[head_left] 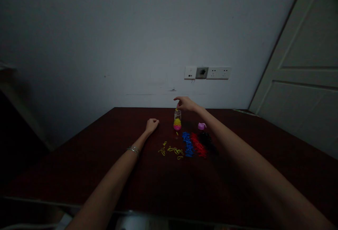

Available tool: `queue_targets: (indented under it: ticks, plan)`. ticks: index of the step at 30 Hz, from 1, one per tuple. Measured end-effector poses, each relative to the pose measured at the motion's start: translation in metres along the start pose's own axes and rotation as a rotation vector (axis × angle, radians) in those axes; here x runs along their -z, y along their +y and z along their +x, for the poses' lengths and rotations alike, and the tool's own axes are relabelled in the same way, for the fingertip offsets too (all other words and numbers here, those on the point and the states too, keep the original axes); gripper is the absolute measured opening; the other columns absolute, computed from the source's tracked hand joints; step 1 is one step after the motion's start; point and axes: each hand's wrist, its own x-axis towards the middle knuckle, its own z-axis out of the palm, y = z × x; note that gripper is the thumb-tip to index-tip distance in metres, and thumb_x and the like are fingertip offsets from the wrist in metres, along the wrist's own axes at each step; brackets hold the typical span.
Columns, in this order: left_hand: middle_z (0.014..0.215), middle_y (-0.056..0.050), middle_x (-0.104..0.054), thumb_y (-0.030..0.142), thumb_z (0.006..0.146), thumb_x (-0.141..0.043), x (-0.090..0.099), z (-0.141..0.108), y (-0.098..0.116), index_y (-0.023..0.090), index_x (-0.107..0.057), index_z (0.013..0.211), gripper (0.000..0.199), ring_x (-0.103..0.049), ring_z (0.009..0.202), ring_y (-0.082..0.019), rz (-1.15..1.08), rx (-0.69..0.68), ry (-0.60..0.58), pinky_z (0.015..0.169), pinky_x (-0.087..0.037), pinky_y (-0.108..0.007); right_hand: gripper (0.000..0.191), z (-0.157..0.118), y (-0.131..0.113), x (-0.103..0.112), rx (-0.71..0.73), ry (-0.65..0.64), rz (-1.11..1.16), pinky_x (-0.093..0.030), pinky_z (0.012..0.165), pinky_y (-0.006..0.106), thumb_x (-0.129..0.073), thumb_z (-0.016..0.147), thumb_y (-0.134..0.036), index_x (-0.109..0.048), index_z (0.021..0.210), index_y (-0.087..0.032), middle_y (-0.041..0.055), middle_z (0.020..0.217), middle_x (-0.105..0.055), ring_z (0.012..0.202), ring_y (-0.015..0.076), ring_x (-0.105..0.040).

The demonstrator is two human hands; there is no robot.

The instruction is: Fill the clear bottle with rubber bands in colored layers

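My right hand (185,104) is above the mouth of a small clear bottle (177,114), its thumb and a finger pinched on a yellow rubber band (176,109). The bottle stands upright, with yellow bands (177,121) layered over pink ones (177,127) inside. To the left of the bottle, my left hand (152,125) rests on the table with its fingers curled in; nothing shows in it. Several loose yellow rubber bands (177,151) lie scattered nearer to me, and a single one (177,133) lies just in front of the bottle.
Piles of blue (188,145), red (198,145) and black bands (207,140) lie side by side, right of the yellow ones. A purple bottle cap (201,126) sits behind them. The dark red table (92,145) meets a wall with sockets (218,72); a door (303,71) stands at right.
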Motion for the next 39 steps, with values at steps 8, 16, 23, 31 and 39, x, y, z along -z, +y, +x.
queue_targets:
  ticks: [8, 16, 23, 31, 39]
  plan:
    - [0.069, -0.005, -0.066, 0.024, 0.073, -0.045, -0.002, 0.003, -0.004, 0.012, -0.069, 0.070, 0.027, -0.058, 0.068, -0.016, 0.010, -0.009, 0.004, 0.065, -0.040, -0.022, 0.056, -0.001, -0.002, 0.001, 0.007, 0.003, 0.015, -0.045, 0.063, 0.020, -0.057, 0.067, 0.000, -0.048, 0.122, -0.007, 0.0088, 0.085, -0.068, 0.070, 0.0125, -0.061]
    - [0.069, -0.005, -0.066, 0.025, 0.072, -0.046, -0.002, 0.002, -0.004, 0.013, -0.070, 0.070, 0.027, -0.058, 0.068, -0.016, 0.008, -0.005, 0.008, 0.065, -0.040, -0.023, 0.059, -0.001, -0.002, -0.001, 0.028, 0.015, 0.041, -0.046, 0.064, 0.021, -0.056, 0.068, 0.001, -0.044, 0.124, -0.007, 0.0092, 0.084, -0.068, 0.070, 0.0124, -0.060]
    - [0.069, -0.005, -0.067, 0.025, 0.072, -0.045, -0.003, 0.003, -0.004, 0.013, -0.070, 0.068, 0.028, -0.059, 0.069, -0.016, -0.007, -0.023, 0.007, 0.066, -0.041, -0.023, 0.053, -0.003, 0.018, 0.000, 0.052, 0.109, 0.140, -0.046, 0.061, 0.019, -0.053, 0.069, 0.000, -0.048, 0.120, -0.011, 0.0053, 0.080, -0.068, 0.065, 0.0106, -0.060]
    - [0.067, -0.004, -0.066, 0.026, 0.071, -0.046, -0.001, 0.001, -0.002, 0.013, -0.069, 0.068, 0.027, -0.059, 0.067, -0.015, -0.065, -0.048, 0.015, 0.063, -0.040, -0.022, 0.044, -0.059, 0.081, -0.012, -0.065, 0.237, 0.177, -0.047, 0.066, 0.022, -0.054, 0.069, -0.006, -0.055, 0.112, -0.013, 0.0048, 0.078, -0.068, 0.068, 0.0124, -0.060]
    - [0.074, -0.004, -0.067, 0.034, 0.072, -0.051, 0.011, -0.020, 0.031, 0.017, -0.070, 0.076, 0.025, -0.058, 0.069, -0.015, 0.137, -0.269, -0.151, 0.063, -0.039, -0.022, 0.040, -0.145, 0.140, -0.032, -0.300, 0.241, 0.214, -0.047, 0.063, 0.022, -0.053, 0.070, -0.021, -0.060, 0.109, -0.012, 0.0068, 0.081, -0.068, 0.070, 0.0148, -0.062]
